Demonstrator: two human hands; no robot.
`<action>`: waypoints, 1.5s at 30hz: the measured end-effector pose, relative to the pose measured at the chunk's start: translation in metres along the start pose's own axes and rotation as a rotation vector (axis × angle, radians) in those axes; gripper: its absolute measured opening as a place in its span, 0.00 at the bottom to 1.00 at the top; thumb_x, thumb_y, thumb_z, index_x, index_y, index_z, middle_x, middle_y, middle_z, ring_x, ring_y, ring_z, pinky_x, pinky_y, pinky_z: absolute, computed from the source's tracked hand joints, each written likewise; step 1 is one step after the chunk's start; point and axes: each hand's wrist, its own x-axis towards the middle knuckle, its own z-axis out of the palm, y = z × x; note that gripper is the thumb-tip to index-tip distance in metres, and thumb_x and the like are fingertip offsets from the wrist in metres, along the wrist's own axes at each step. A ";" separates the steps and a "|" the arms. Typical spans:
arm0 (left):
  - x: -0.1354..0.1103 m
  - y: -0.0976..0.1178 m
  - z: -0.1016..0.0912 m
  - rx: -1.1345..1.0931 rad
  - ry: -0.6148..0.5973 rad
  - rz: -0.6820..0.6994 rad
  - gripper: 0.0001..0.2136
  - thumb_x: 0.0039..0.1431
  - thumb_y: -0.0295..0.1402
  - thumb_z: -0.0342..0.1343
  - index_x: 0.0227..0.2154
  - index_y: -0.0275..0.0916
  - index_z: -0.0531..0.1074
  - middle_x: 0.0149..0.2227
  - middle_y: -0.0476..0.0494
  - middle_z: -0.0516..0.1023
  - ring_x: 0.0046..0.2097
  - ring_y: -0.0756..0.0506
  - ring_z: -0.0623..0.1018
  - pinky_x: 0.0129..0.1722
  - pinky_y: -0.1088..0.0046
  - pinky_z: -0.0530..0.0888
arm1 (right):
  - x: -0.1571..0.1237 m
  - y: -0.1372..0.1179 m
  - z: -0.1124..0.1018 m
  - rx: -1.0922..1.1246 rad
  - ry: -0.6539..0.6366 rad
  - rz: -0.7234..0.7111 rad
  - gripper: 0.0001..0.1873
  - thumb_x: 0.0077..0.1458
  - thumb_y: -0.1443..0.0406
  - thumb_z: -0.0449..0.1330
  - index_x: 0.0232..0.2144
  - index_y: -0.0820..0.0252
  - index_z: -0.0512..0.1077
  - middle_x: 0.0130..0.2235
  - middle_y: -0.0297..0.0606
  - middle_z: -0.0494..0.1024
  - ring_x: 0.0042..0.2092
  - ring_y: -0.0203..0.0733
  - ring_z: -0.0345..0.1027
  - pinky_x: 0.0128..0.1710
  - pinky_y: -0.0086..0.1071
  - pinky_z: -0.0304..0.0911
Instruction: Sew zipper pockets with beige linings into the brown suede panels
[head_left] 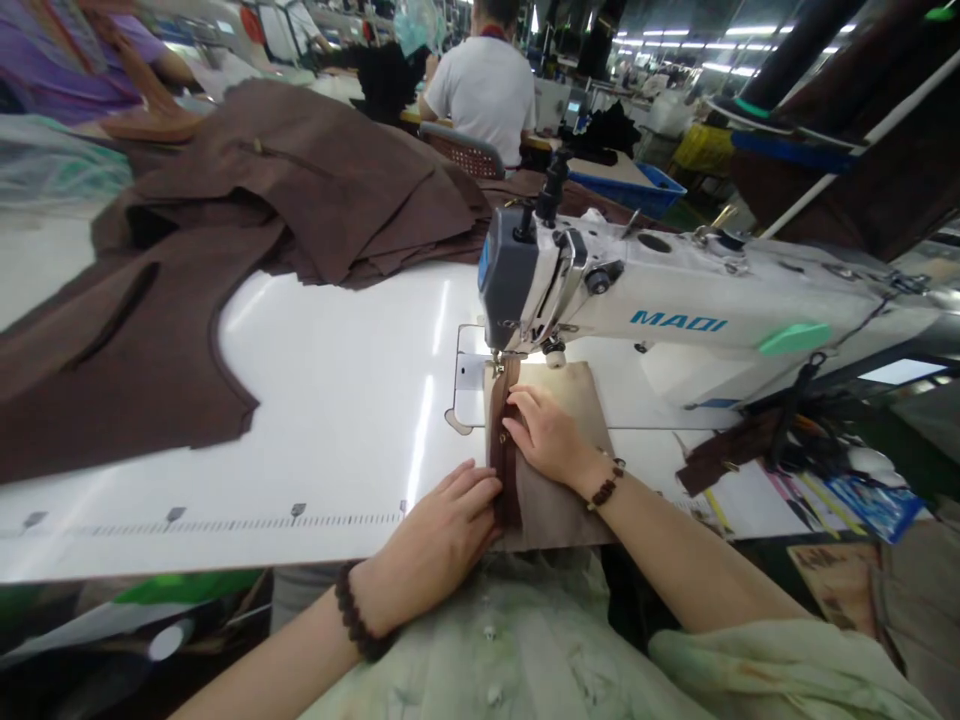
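A beige fabric piece (559, 510) lies under the sewing machine's head, with a dark brown zipper (508, 470) along its left side. A small metal zipper pull (503, 437) shows between my hands. My right hand (553, 440) is on the zipper just in front of the presser foot (498, 366), thumb and fingers bent together on the strip. Nearer the table edge, my left hand (442, 525) has its fingers closed over the zipper's left edge; its thumb is mostly hidden. The zipper's far end runs beneath the presser foot.
The white sewing machine (675, 300) spans the right side. Brown fabric pieces (300, 190) are heaped at the back left, one reaching forward. A ruler scale (240, 524) runs along the table's front. A blue bin (637, 185) and a seated person (484, 90) are beyond.
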 end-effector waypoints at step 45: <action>0.054 -0.075 -0.017 0.265 -0.093 0.060 0.13 0.62 0.32 0.48 0.45 0.29 0.67 0.48 0.35 0.70 0.51 0.41 0.69 0.52 0.62 0.68 | -0.030 -0.013 0.000 -0.061 -0.259 0.066 0.25 0.58 0.64 0.46 0.58 0.59 0.55 0.63 0.37 0.53 0.63 0.47 0.43 0.61 0.52 0.43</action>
